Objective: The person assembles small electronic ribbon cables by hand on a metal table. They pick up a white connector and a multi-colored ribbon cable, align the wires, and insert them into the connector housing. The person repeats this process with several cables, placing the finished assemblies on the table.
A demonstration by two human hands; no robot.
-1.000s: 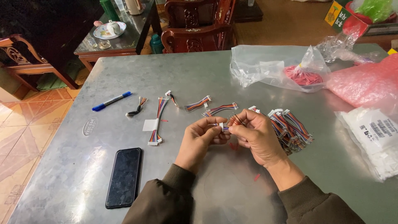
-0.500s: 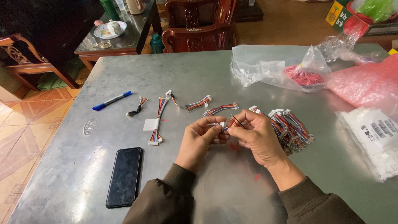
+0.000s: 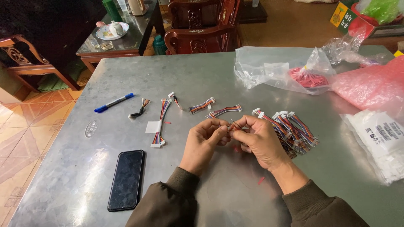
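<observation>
My left hand (image 3: pixel 205 143) and right hand (image 3: pixel 259 141) pinch one small wire harness (image 3: pixel 232 125) between fingertips, over the table's (image 3: pixel 176 71) middle. A few finished-looking harnesses (image 3: pixel 202 105) lie toward the far edge; a bundle (image 3: pixel 290 130) waits rightward, so I judge most remains.

A grey metal table (image 3: pixel 126 75) carried a black phone (image 3: pixel 126 179), a blue pen (image 3: pixel 113 102), loose bundles of coloured wires (image 3: pixel 160 122), a bigger heap of wires (image 3: pixel 290 128), clear plastic bags (image 3: pixel 269 67), a pink bag (image 3: pixel 370 84) and white packets (image 3: pixel 378 138).
</observation>
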